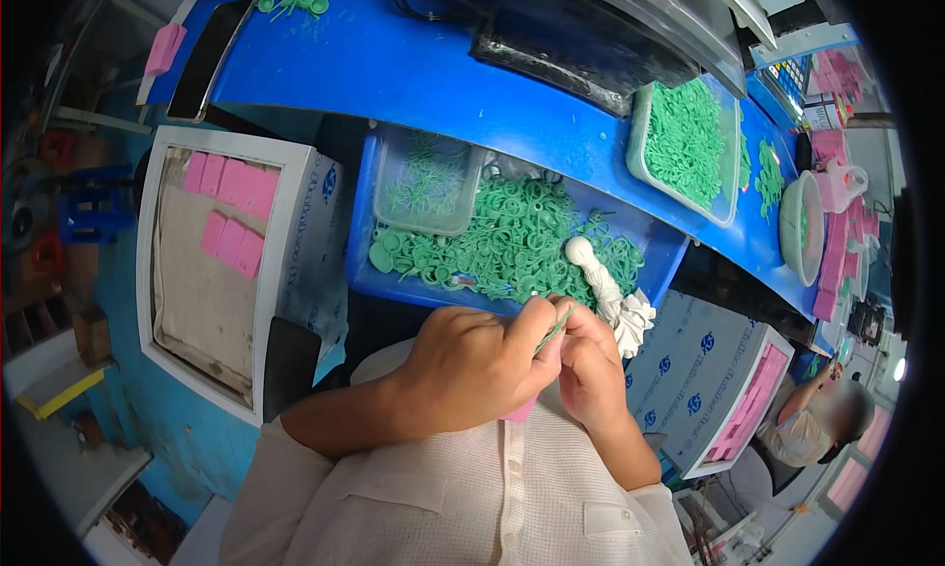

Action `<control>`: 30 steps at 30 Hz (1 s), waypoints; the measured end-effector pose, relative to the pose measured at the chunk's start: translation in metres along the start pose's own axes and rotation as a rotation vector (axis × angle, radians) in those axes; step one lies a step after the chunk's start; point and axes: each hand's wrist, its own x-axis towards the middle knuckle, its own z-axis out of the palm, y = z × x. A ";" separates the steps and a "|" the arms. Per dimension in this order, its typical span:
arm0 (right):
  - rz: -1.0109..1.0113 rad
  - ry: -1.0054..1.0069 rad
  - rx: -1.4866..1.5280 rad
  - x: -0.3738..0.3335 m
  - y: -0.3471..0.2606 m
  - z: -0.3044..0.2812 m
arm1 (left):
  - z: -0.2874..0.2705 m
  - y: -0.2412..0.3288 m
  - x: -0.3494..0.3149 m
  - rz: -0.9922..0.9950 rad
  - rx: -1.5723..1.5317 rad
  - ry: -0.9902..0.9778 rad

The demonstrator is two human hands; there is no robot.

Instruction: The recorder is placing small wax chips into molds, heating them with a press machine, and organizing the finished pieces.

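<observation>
My left hand (pixel 482 357) and my right hand (pixel 591 369) meet in front of my chest, fingertips pinched together. Between them is a thin green piece (pixel 554 330), partly hidden by the fingers. A bit of a pink block (pixel 520 410) shows below my left hand; what keeps it there is hidden. Just beyond my hands, a blue tray (pixel 362 212) holds a heap of small green ring-shaped pieces (pixel 522 226). A clear plastic box (pixel 463 217) with thin green pieces sits in its left part. A white cloth bundle with a round knob (pixel 602 281) lies over the tray's right side.
A blue table (pixel 394 84) carries a phone (pixel 209 59), a clear box (pixel 638 157) heaped with green pieces, a white bowl (pixel 787 221) and a calculator (pixel 787 79). White-framed boxes with pink blocks stand left (pixel 295 261) and right (pixel 679 369). Another person (pixel 802 433) sits at far right.
</observation>
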 end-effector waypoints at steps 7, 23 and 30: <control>0.039 0.002 -0.005 0.000 -0.002 0.003 | -0.002 -0.001 -0.001 -0.009 0.005 -0.003; 0.011 0.241 -0.482 0.018 0.041 -0.028 | -0.018 -0.116 0.005 -0.504 0.222 0.116; 0.175 -0.008 -0.175 0.029 0.040 -0.019 | -0.012 -0.085 -0.010 -0.202 -0.244 0.117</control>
